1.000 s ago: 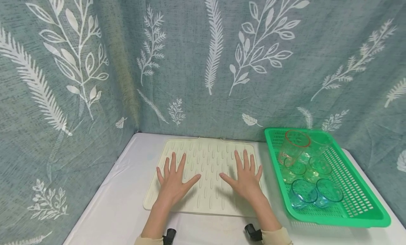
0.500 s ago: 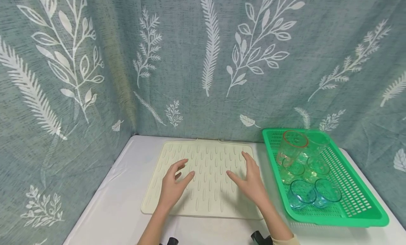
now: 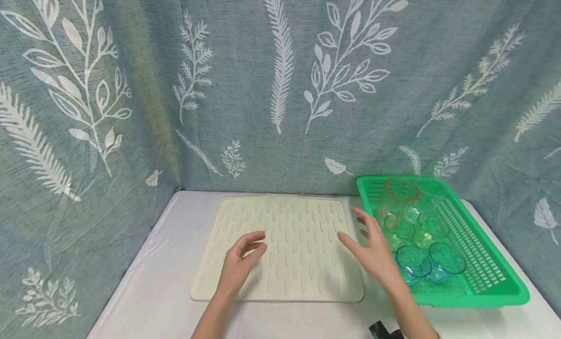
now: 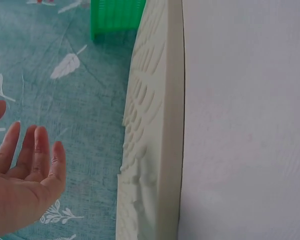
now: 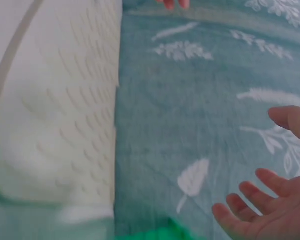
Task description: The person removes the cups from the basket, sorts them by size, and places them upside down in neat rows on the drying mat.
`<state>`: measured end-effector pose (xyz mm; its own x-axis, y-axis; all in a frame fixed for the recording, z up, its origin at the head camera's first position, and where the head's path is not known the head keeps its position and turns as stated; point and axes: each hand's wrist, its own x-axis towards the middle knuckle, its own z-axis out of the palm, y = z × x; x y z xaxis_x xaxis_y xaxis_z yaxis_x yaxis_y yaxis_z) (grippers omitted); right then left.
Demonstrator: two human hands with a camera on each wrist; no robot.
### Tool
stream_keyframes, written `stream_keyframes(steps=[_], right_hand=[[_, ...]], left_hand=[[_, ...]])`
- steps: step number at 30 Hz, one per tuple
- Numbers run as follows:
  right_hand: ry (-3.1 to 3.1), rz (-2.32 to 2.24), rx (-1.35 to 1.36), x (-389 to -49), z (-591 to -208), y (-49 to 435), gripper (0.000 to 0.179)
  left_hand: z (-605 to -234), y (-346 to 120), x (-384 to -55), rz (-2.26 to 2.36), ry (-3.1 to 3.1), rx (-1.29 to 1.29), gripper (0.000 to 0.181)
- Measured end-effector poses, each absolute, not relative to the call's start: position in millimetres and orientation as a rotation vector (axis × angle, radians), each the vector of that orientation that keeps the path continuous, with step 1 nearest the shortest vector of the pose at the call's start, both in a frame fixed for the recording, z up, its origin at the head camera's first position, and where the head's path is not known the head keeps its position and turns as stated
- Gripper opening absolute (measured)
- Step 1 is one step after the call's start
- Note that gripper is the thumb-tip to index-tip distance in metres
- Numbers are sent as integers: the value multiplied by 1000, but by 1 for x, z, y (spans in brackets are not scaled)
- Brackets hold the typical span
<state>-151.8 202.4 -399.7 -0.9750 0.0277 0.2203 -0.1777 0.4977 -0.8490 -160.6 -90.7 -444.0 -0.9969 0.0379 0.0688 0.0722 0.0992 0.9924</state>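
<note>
My left hand (image 3: 238,268) hovers over the left part of a cream ridged drying mat (image 3: 293,261), its fingers loosely bent and holding nothing. In the left wrist view the same hand (image 4: 27,180) shows an upturned palm with fingers apart. My right hand (image 3: 372,251) is above the mat's right edge, close to a green plastic basket (image 3: 491,300), thumb and fingers spread with nothing between them. Inside the basket stand a tall red-rimmed glass (image 3: 396,202), a clear glass behind it, two yellowish glasses (image 3: 431,232) and two blue glasses (image 3: 447,266).
A white cloth covers the table (image 3: 162,261). Behind and to both sides hangs a blue-green curtain (image 3: 245,85) with white leaf patterns. The basket's left wall runs close beside the mat's right edge.
Both hands went from spread flat over the mat to loosely bent fingers. My right hand moved right toward the basket; the left stayed over the mat. The head view shifted slightly right.
</note>
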Motion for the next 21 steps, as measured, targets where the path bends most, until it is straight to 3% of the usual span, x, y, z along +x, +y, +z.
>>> stream_keyframes(steps=[21], right_hand=[[-2590, 1112, -176, -123, -401, 332, 80]], left_hand=[[-456, -86, -156, -2207, -2375, -169, 42]])
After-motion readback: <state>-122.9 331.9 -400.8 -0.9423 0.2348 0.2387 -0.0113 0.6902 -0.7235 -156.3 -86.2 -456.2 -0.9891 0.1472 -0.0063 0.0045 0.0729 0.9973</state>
